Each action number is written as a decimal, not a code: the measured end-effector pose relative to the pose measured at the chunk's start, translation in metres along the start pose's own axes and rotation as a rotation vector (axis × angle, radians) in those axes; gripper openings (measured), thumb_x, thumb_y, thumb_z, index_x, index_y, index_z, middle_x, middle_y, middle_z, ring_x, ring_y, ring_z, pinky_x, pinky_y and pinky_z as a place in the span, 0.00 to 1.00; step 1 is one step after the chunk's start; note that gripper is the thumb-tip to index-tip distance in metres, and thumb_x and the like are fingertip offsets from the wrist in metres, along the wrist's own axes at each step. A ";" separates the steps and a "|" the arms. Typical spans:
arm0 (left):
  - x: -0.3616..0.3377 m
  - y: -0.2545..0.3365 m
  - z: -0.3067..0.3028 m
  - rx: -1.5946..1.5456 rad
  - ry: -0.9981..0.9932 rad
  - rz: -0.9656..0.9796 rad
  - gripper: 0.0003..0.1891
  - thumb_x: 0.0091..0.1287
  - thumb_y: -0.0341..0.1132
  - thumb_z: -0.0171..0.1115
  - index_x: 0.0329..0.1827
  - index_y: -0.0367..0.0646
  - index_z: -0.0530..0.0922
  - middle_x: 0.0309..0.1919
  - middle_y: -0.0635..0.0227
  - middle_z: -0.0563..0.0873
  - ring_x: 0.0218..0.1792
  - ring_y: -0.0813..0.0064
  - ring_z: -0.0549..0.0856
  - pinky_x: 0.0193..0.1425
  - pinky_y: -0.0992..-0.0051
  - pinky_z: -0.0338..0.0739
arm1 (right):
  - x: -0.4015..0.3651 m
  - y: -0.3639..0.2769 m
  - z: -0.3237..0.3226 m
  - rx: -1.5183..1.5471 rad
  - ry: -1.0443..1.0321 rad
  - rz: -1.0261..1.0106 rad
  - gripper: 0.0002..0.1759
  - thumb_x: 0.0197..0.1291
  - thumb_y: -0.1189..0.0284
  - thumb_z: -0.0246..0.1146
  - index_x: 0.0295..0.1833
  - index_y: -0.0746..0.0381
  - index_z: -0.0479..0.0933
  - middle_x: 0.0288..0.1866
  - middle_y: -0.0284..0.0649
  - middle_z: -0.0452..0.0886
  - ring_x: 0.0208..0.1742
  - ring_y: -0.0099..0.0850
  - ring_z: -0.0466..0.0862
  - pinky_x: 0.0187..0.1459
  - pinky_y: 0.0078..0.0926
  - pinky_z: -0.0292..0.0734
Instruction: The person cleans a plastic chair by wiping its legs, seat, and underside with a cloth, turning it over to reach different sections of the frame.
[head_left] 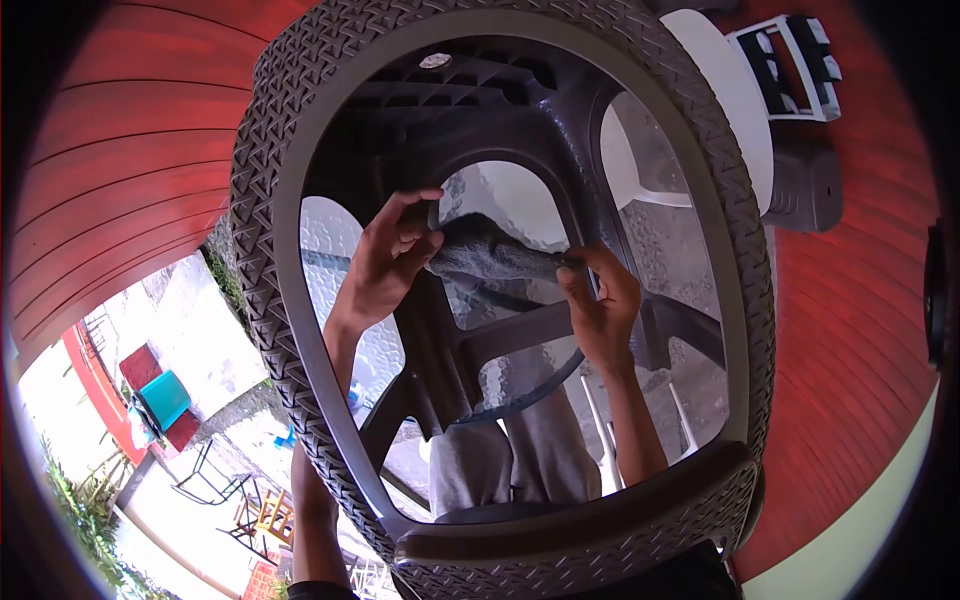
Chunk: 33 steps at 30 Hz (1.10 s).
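A piece of dark grey cloth [490, 250] is stretched between my hands, bunched toward its right end. My left hand [385, 260] pinches its left edge between thumb and fingers. At the other end, the thumb and forefinger of my right hand [605, 305] grip the cloth's narrow corner. Both hands show through the large oval opening of a dark brown plastic chair [290, 215] with a woven-pattern rim. My left forearm passes behind the chair's frame. Below the cloth, the chair's legs and crossbars [520, 335] partly hide a glass surface.
A white round-edged surface [735, 110] and a black-and-white frame [790, 70] lie at upper right. Red slatted walls [840, 330] flank the chair. At lower left are a teal chair [165, 400] and a yellow wooden chair [275, 515]. My grey trousers [470, 465] show below.
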<state>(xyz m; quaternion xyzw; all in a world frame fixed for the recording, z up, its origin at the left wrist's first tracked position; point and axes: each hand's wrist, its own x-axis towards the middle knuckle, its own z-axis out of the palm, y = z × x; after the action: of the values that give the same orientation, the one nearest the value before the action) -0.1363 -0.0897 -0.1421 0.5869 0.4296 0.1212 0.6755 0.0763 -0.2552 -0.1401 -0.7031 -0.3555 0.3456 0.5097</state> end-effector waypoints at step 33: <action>0.047 -0.043 0.049 0.937 0.135 0.265 0.22 0.65 0.35 0.74 0.60 0.39 0.82 0.45 0.55 0.89 0.50 0.53 0.87 0.59 0.57 0.79 | 0.021 0.050 0.018 -0.349 -0.138 -0.003 0.21 0.64 0.84 0.67 0.63 0.63 0.80 0.56 0.49 0.83 0.45 0.43 0.90 0.42 0.33 0.87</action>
<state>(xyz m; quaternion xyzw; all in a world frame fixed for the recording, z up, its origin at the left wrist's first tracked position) -0.0871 -0.1047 -0.2038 0.8681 0.4022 0.0377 0.2885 0.0788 -0.2404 -0.1956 -0.7548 -0.4455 0.3254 0.3549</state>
